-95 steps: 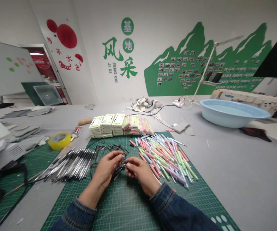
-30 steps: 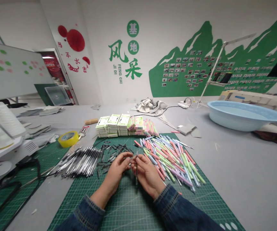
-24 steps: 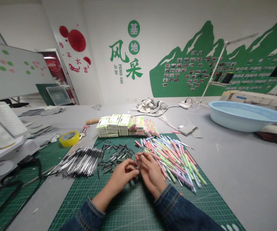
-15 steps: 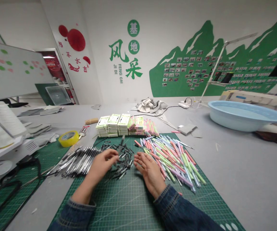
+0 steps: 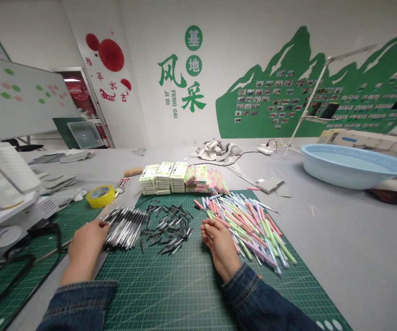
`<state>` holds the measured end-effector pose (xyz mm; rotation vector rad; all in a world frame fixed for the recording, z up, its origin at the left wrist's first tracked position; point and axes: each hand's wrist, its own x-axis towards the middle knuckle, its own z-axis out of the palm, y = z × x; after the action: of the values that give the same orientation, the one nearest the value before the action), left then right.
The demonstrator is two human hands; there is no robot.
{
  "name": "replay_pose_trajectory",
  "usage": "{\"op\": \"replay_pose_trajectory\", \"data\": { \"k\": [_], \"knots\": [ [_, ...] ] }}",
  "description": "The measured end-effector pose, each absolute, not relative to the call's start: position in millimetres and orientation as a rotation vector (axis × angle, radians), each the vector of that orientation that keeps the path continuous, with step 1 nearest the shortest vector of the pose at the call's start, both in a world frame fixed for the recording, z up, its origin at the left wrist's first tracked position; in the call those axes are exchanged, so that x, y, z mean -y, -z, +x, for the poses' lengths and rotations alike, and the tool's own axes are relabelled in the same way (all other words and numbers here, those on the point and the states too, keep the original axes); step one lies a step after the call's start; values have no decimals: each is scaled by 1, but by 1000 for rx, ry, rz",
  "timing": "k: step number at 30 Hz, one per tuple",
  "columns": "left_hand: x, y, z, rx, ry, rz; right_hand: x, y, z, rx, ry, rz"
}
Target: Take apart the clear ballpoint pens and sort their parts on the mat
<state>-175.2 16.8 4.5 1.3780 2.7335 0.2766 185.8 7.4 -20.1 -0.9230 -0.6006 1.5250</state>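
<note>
My left hand (image 5: 90, 241) is at the left edge of a heap of clear-and-black pen refills (image 5: 126, 230). Its fingers are curled, with the fingertips against the refill ends; what they pinch, if anything, is hidden. Over the green cutting mat (image 5: 164, 285), my right hand (image 5: 221, 248) hovers with loosely bent fingers and nothing visible in it. Small black pen parts (image 5: 171, 227), some with silvery tips, lie scattered between the hands. To the right of my right hand spreads a loose pile of pastel pen barrels (image 5: 253, 225) in pink, green, blue and purple.
Stacked green-and-white boxes (image 5: 164, 177) and pink ones (image 5: 201, 179) stand behind the mat. A yellow tape roll (image 5: 100, 196) lies at left, near a machine (image 5: 8, 230) with thread cones. A blue basin (image 5: 353, 168) sits back right; crumpled grey cloth (image 5: 215, 151) lies at the back.
My left hand has moved left, from above the black parts to the refill heap's left end. My right hand has shifted slightly right, its fingers more bent.
</note>
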Motion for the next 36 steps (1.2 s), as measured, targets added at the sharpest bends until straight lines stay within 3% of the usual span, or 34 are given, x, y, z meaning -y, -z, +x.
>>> {"op": "replay_pose_trajectory", "data": {
  "k": [8,14,20,29,32,36],
  "knots": [
    [-12,-11,-167,-2767,-313,1425,-7,18,185,591,-1522,-950],
    [-14,-21,-132,-2533,-571,1859,-7,18,186,599,-1506,-963],
    [-15,-15,-94,-1911,-395,2081,-9,16,187,649,-1453,-1021],
    [-11,3,-79,-1944,-201,2005,-15,18,193,661,-1380,-1022],
    [-14,6,-69,-1897,-234,2097,-23,25,199,739,-1248,-1068],
    [-17,6,-59,-1854,-299,2159,-33,28,210,1160,-769,-1260]
  ]
}}
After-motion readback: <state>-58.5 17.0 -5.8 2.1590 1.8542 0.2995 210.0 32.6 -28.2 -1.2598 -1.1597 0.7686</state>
